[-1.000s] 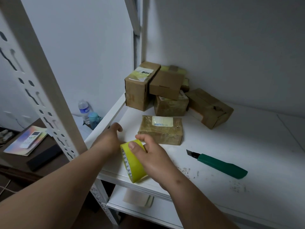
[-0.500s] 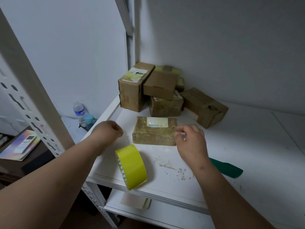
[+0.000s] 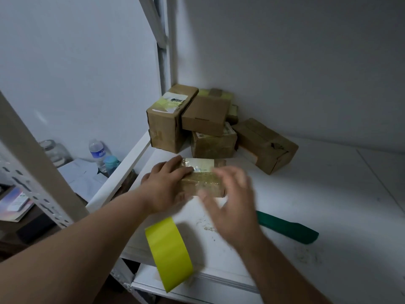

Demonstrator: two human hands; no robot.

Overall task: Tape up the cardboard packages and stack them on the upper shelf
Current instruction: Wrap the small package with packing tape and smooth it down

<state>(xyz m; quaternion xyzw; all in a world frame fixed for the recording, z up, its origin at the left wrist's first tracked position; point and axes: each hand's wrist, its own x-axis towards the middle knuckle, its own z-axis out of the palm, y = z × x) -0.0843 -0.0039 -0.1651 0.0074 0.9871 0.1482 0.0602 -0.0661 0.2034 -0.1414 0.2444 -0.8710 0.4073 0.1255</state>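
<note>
A flat brown package, wrapped in clear tape and bearing a pale label, lies on the white upper shelf. My left hand holds its left end, with fingers across the top. Over the package's right front corner is my right hand, blurred, fingers spread and holding nothing. Near the shelf's front edge a yellow tape roll stands on its rim, below my hands. Several cardboard boxes are piled in the back corner.
A green box cutter lies on the shelf, its left end hidden behind my right hand. One brown box sits askew right of the pile. The rack's slotted post rises at left, with a water bottle beyond it.
My left hand has moved right from beside the package onto its left end. My right hand has shifted from the package's right edge towards its front. The tape roll stands where it was released.
</note>
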